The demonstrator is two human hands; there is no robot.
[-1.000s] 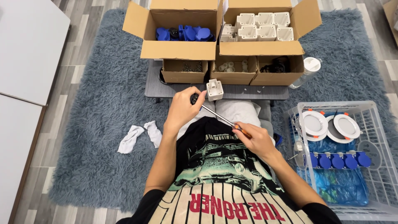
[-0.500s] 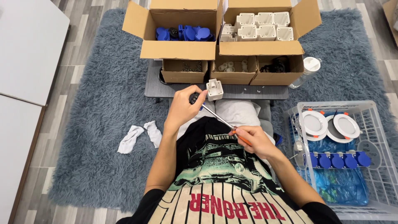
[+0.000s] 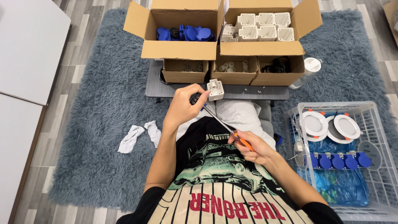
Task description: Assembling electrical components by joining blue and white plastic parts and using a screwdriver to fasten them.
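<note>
White housing: a small square white plastic box [image 3: 215, 89], held up in my left hand [image 3: 184, 108] above my lap, just in front of the low grey table edge.
Housing pose: tilted, its open ribbed side facing up toward me.
Dark part: a small black piece pinched under my left fingers, touching the housing; detail too small to tell.
Screwdriver: long thin metal shaft with an orange handle [image 3: 227, 128], gripped in my right hand [image 3: 253, 147].
Screwdriver pose: slanting up and left, tip meeting the housing.
</note>
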